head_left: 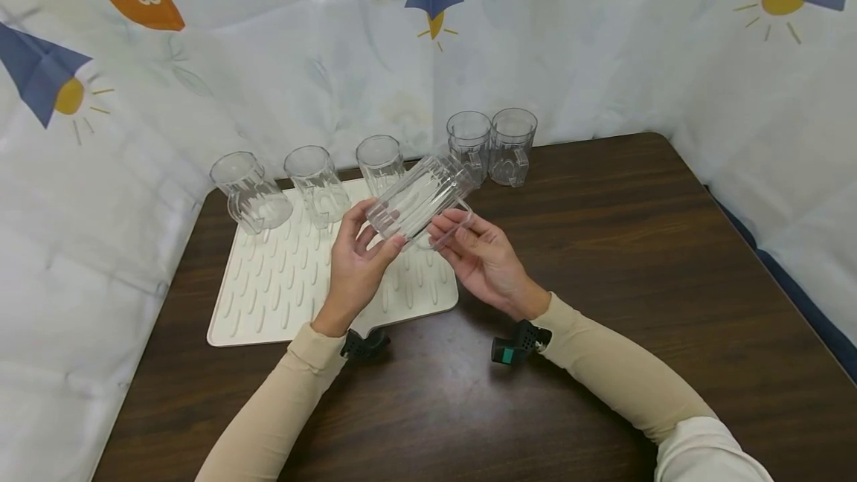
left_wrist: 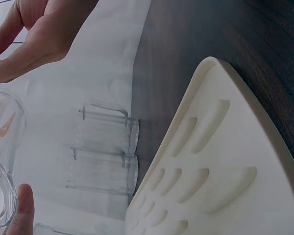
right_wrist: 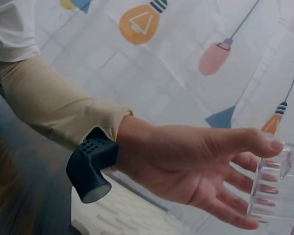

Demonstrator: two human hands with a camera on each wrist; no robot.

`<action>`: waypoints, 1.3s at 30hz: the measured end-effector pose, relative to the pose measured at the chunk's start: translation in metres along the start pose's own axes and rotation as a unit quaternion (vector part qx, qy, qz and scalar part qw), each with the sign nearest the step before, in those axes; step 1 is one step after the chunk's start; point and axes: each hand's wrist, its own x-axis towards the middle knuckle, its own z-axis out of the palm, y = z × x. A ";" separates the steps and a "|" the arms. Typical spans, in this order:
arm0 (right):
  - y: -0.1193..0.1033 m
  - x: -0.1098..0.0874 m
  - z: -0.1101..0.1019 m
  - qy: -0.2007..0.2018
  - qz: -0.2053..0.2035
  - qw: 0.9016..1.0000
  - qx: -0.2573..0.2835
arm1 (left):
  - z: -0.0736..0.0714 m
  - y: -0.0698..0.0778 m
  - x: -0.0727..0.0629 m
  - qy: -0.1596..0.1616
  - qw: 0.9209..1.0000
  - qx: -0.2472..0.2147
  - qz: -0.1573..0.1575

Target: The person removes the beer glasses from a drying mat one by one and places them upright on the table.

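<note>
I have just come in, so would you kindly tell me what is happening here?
A person's left grip is around one end of a clear mug, and the right grip is at its handle. The mug is tilted and held up. Three similar mugs stand on the pale mat; two others stand side by side on the dark table.

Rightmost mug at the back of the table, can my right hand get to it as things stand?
Probably: nothing seems to stand between the right hand and the rightmost mug, though that hand holds the tilted mug and would likely have to let go first.
</note>
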 end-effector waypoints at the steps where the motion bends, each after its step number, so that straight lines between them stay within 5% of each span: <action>1: 0.000 0.000 0.000 -0.003 -0.003 1.000 0.006 | 0.000 0.000 0.000 -0.001 1.000 -0.004 0.000; 14: 0.000 0.002 0.011 -0.016 -0.019 0.997 0.067 | 0.003 0.004 0.001 -0.006 1.000 -0.016 -0.014; 24: -0.004 0.003 0.017 -0.015 -0.034 0.998 0.057 | -0.003 0.003 -0.002 -0.065 0.997 -0.011 -0.047; 30: -0.010 0.005 0.017 -0.034 -0.043 0.998 0.036 | -0.011 0.001 -0.005 -0.076 0.992 0.095 -0.041; 39: -0.027 0.009 0.016 -0.061 -0.052 0.997 -0.010 | -0.037 -0.004 -0.009 -0.073 0.960 0.264 -0.051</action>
